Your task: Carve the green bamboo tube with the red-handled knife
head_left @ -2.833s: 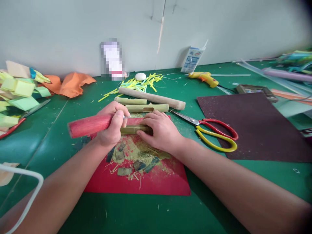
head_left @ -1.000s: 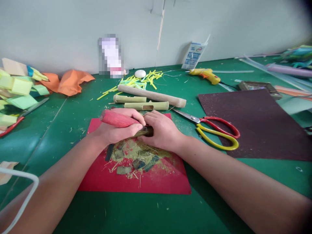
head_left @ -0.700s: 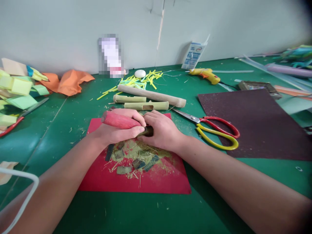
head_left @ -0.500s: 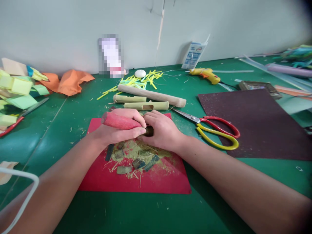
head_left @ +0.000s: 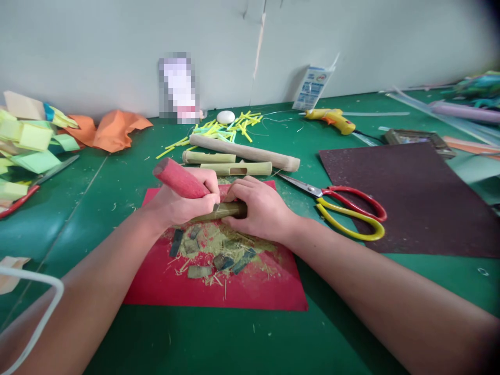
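Both the left hand (head_left: 182, 207), gripping a red-handled tool (head_left: 182, 179), and right hand (head_left: 263, 209), clasping a bamboo piece (head_left: 228, 210) best braced firmly, work near the red sheet's (head_left: 219, 300) far edge.

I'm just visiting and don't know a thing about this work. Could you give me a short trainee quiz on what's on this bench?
1. Which hand grips the red-handled tool?
A) left hand
B) right hand
C) neither

2. True or false: the scissors lie partly over the dark sheet.

3. Fill in the colour: the chips lie scattered on a ____ mat.

Key: 1 A; 2 true; 3 red.
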A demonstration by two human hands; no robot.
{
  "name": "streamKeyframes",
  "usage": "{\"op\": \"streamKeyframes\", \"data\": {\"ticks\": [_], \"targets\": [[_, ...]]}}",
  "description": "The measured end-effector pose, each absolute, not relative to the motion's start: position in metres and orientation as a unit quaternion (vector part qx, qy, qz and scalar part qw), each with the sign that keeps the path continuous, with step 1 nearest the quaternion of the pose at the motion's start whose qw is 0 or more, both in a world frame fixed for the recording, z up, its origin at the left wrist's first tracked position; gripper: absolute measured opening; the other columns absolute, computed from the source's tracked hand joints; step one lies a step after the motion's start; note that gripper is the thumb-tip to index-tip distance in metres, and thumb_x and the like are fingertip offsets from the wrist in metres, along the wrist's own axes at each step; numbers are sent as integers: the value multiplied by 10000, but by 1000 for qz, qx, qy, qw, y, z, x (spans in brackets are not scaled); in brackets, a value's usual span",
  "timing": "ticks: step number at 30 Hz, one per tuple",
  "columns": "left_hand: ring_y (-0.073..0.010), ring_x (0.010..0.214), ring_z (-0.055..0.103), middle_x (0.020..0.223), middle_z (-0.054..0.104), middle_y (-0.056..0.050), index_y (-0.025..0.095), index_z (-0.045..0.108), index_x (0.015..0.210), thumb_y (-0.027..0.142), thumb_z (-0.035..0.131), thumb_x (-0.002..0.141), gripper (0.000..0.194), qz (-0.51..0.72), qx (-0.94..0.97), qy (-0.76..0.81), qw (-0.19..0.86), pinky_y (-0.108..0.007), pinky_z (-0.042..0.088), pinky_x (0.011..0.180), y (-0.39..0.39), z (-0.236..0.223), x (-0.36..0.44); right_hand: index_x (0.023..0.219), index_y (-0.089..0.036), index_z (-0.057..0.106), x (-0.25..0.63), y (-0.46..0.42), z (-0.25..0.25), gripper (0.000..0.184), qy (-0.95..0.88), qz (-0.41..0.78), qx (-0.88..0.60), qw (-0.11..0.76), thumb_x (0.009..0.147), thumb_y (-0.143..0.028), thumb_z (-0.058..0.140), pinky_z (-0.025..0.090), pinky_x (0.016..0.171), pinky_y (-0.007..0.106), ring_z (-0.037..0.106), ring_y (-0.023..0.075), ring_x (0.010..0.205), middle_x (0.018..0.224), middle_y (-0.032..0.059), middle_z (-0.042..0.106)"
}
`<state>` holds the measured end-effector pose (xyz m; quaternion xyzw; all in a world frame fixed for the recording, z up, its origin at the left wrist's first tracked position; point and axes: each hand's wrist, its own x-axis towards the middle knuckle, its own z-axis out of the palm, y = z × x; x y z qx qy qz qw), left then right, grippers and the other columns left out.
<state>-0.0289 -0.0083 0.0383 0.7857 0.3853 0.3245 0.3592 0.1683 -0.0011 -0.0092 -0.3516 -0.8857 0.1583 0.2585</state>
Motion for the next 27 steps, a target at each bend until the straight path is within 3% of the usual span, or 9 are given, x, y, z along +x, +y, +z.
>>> {"op": "streamKeyframes", "data": {"ticks": [7,14,27], "targets": [[-110,540,488,612,563,8,187,549,588,152,548,711,128,315,789,393,352,-269,354,493,-10,38,-26,847,-154,645,168,-1,-8,202,-886,162,-349,258,694,-272,704,411,730,315,543,200,813,867,56,658],[-128,653,581,726,648,3,199,636,701,211,579,806,121,367,764,400,348,-267,461,609,-10,31,-25,801,-173,585,168,0,-8,174,-886,161,-343,268,696,-269,685,397,714,311,516,190,784,838,49,634],[-158,795,657,866,719,-9,198,706,810,257,691,804,61,321,791,377,360,-277,521,721,-10,33,-25,723,-185,515,167,0,-7,192,-886,160,-349,260,689,-272,683,378,689,306,483,177,753,770,27,579]]}}
